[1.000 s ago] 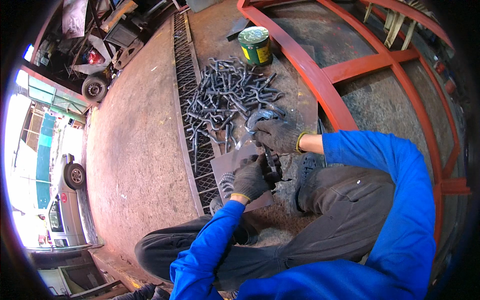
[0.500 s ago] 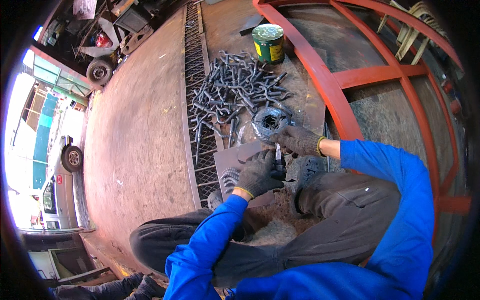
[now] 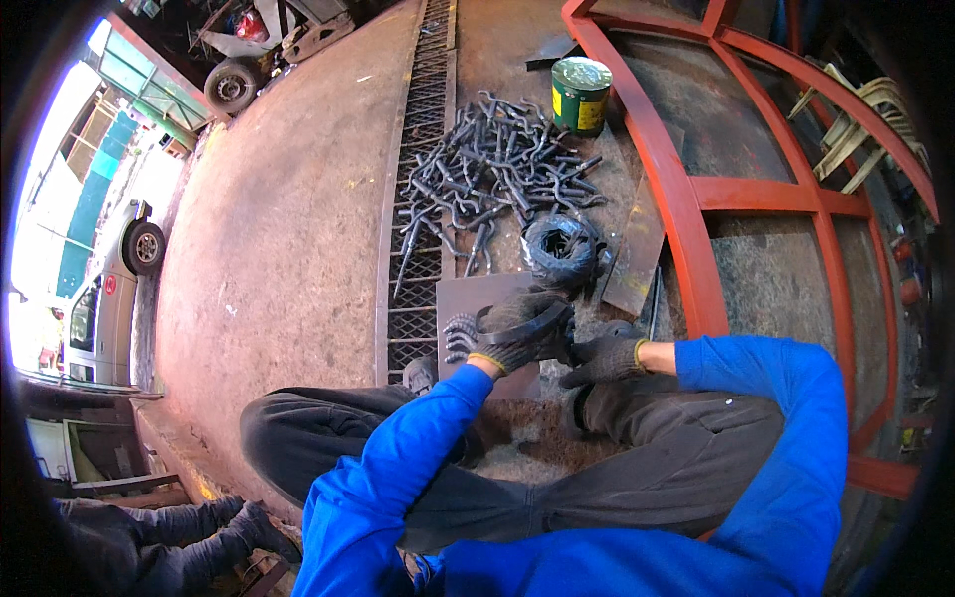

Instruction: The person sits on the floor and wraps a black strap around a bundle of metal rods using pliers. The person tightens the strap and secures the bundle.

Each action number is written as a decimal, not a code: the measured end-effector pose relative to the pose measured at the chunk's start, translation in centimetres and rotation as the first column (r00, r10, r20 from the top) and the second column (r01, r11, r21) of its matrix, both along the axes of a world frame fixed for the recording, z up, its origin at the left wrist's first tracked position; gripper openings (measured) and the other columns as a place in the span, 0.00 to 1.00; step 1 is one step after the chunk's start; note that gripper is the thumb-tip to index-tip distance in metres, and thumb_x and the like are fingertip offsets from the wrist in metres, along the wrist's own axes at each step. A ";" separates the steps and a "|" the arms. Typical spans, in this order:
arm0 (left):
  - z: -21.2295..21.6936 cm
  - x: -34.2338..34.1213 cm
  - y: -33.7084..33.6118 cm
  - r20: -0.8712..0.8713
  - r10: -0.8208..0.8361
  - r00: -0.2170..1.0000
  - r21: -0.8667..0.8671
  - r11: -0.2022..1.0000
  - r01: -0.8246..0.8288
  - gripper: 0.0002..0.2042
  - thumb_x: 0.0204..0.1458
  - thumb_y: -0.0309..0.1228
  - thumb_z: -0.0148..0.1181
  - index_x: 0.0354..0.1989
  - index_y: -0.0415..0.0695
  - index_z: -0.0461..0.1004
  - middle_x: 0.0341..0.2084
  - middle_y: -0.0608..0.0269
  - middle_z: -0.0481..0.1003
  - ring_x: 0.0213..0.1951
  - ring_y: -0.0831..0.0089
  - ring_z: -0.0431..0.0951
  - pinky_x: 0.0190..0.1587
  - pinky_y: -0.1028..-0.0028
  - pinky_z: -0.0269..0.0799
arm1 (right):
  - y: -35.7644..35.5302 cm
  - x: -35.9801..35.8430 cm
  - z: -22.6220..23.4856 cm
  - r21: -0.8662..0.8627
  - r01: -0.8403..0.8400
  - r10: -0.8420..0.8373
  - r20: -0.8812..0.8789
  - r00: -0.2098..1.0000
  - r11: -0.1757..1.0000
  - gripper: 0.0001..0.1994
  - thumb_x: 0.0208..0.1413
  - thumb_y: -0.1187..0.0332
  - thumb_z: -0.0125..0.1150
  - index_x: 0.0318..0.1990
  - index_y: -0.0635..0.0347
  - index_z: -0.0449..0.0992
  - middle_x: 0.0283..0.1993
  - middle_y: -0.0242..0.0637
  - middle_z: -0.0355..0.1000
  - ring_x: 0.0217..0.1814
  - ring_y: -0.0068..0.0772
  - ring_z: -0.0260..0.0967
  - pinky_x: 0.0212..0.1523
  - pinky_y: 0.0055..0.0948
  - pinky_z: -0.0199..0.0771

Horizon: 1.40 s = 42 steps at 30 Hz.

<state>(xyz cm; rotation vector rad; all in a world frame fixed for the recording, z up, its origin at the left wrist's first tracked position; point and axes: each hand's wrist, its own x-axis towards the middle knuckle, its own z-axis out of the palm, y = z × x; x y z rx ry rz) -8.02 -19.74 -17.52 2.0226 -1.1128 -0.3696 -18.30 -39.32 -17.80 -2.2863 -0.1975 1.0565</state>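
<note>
Both my hands wear dark grey knitted gloves with yellow cuffs. My left hand [image 3: 505,340] is closed around a black curved band-like piece [image 3: 540,324], whose kind I cannot make out. Close by on its right, my right hand [image 3: 607,359] has its fingers drawn together and pointing at the left one; anything between them is hidden. Beneath the left hand lies a flat grey plate [image 3: 470,295]. Just beyond the hands sits a coil of dark strand [image 3: 559,249] partly wrapped in shiny film. Past it spreads a heap of bent dark metal rods [image 3: 497,164].
A green and yellow can [image 3: 581,97] stands behind the heap. A red metal frame [image 3: 686,224] runs along the right, with pale plastic chairs [image 3: 870,124] beyond. A grating strip [image 3: 416,179] crosses the concrete floor [image 3: 269,219]. Another person's legs [image 3: 189,532] show at lower left.
My right hand has left the coil and come back toward me, beside the left. The black piece now lies across the left hand; the pale strip seen upright there earlier no longer shows. The view has shifted.
</note>
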 end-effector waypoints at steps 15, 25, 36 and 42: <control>1.8 4.5 -4.1 -0.401 0.211 0.892 -0.083 0.961 -0.265 0.20 0.60 0.44 0.53 0.48 0.38 0.76 0.39 0.55 0.79 0.39 0.70 0.77 0.43 0.71 0.72 | 3.9 -0.4 5.4 0.027 0.559 -0.546 -0.185 0.817 0.828 0.24 0.66 0.51 0.41 0.41 0.65 0.75 0.34 0.52 0.76 0.35 0.45 0.76 0.33 0.39 0.73; -3.5 5.5 -7.9 -0.437 0.189 0.879 -0.177 0.940 -0.290 0.22 0.52 0.44 0.62 0.53 0.48 0.73 0.48 0.51 0.77 0.45 0.54 0.78 0.47 0.64 0.74 | 8.7 -3.4 4.7 -0.025 0.656 -0.611 0.338 0.716 0.755 0.27 0.68 0.53 0.31 0.43 0.67 0.75 0.39 0.62 0.74 0.45 0.65 0.71 0.48 0.55 0.66; -2.3 4.3 -9.6 -0.654 0.192 0.731 -0.220 0.877 -0.427 0.21 0.58 0.44 0.58 0.50 0.39 0.77 0.39 0.59 0.78 0.40 0.68 0.76 0.42 0.71 0.72 | 11.4 -5.9 -2.9 0.019 0.697 -0.514 0.689 0.510 0.717 0.18 0.56 0.72 0.48 0.54 0.66 0.68 0.34 0.55 0.75 0.34 0.55 0.75 0.35 0.52 0.72; -2.5 3.8 -9.8 -0.591 0.196 0.782 -0.288 0.854 -0.432 0.17 0.58 0.39 0.60 0.46 0.37 0.77 0.38 0.60 0.79 0.36 0.70 0.77 0.41 0.70 0.72 | 12.4 -7.1 -6.4 0.086 0.673 -0.454 0.799 0.394 0.735 0.19 0.56 0.71 0.48 0.55 0.68 0.68 0.32 0.52 0.75 0.32 0.54 0.74 0.33 0.51 0.71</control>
